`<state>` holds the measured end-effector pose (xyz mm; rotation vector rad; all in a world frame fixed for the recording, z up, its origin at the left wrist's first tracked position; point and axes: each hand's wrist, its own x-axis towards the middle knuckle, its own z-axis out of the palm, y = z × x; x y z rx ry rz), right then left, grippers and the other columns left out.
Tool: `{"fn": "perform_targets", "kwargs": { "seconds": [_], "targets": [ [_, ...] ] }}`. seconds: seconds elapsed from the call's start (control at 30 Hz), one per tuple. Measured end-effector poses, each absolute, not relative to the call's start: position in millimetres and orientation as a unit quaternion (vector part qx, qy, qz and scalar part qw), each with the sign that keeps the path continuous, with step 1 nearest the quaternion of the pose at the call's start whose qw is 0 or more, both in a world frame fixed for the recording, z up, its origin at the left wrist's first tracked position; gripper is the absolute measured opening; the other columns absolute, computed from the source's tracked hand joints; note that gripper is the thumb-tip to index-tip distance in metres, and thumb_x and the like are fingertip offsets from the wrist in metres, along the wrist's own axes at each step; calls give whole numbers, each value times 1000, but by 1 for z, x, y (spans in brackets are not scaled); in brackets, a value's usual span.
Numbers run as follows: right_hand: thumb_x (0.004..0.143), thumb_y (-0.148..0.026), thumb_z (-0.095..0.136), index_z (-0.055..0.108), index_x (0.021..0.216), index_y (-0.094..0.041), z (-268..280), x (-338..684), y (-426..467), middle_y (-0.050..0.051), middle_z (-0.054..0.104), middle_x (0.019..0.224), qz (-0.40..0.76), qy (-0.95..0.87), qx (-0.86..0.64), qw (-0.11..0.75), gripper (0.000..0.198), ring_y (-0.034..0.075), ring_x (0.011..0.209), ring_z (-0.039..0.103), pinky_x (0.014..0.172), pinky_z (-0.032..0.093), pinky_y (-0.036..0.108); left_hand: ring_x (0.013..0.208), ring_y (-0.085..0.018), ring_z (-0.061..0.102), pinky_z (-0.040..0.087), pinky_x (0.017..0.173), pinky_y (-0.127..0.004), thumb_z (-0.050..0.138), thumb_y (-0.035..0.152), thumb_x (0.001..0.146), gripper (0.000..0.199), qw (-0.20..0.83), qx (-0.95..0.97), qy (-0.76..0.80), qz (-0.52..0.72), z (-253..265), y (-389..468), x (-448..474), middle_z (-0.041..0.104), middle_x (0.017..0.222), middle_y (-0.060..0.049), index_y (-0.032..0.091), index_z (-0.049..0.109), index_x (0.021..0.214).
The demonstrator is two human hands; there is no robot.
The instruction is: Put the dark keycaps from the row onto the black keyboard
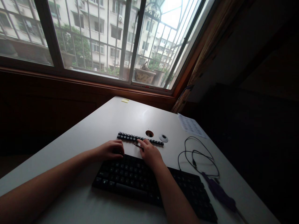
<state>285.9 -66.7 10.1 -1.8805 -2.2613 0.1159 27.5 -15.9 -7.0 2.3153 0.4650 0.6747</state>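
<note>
A black keyboard (130, 174) lies on the white desk, several keys showing on it. My left hand (112, 150) rests at its upper left corner with curled fingers, and whatever they hold is hidden. Just beyond the keyboard, my right hand (150, 154) pinches a small, thin dark tool (138, 146) whose kind I cannot make out. The tool's tip points toward loose black keycaps (130, 137) lined up in rows on the desk. The right fingertips are close to these rows, and my right forearm covers part of the keyboard.
A round hole (149, 133) in the desk (93, 124) has its grey cover (163, 138) beside it. A black cable (198, 152) loops at the right, near a purple-handled tool (219, 193). Printed paper (192, 125) and a yellow sticky note (125, 100) lie farther back, below the window.
</note>
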Motion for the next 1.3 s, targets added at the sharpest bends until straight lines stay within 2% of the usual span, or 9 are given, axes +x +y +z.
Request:
{"fn": "perform_targets", "kwargs": {
  "seconds": [0.4, 0.7, 0.8, 0.9, 1.03, 1.13, 1.3],
  "targets": [
    [89, -26, 53, 52, 136, -32, 9, 286, -66, 5, 59, 125, 44, -765, -634, 106, 48, 21, 93, 66, 76, 48, 30, 83, -17, 59, 50, 74, -27, 65, 34, 88, 18, 337, 889, 181, 252, -5, -17, 28, 60, 92, -6, 16, 70, 92],
    [87, -24, 55, 53, 135, -32, 6, 289, -66, 4, 62, 122, 21, -770, -624, 131, 49, 20, 88, 68, 69, 48, 29, 84, -17, 59, 50, 75, -27, 66, 34, 89, 18, 340, 888, 183, 251, -5, -17, 28, 60, 93, -6, 16, 70, 93],
    [88, -25, 55, 57, 127, -30, 6, 288, -68, 4, 65, 116, 5, -759, -621, 193, 40, 21, 89, 68, 70, 48, 28, 83, -17, 59, 50, 75, -27, 65, 34, 89, 19, 335, 890, 179, 252, -6, -17, 27, 60, 93, -6, 16, 70, 93],
    [90, -33, 55, 60, 110, -23, 9, 287, -69, 5, 69, 101, -10, -731, -616, 293, 23, 21, 86, 68, 72, 48, 29, 82, -16, 59, 51, 75, -27, 65, 35, 89, 20, 337, 889, 174, 256, -6, -17, 27, 61, 93, -6, 16, 70, 94],
    [92, -43, 51, 53, 94, -21, 15, 288, -71, 4, 66, 83, -13, -697, -612, 373, 21, 21, 75, 65, 67, 46, 29, 83, -17, 59, 50, 75, -28, 65, 34, 89, 18, 334, 891, 176, 254, -8, -16, 27, 61, 93, -6, 17, 69, 92],
    [94, -47, 46, 46, 97, -22, 21, 291, -72, 5, 63, 84, 15, -683, -610, 401, 25, 22, 72, 62, 64, 45, 31, 83, -17, 59, 50, 75, -28, 65, 35, 89, 19, 324, 895, 180, 250, -9, -15, 27, 61, 92, -6, 16, 68, 90],
    [96, -49, 43, 41, 97, -24, 37, 293, -80, 3, 59, 91, 131, -671, -565, 462, 25, 17, 72, 57, 69, 46, 31, 83, -17, 59, 49, 75, -27, 65, 36, 89, 21, 319, 896, 184, 247, -8, -14, 26, 60, 91, -6, 15, 67, 89]
  ]
}}
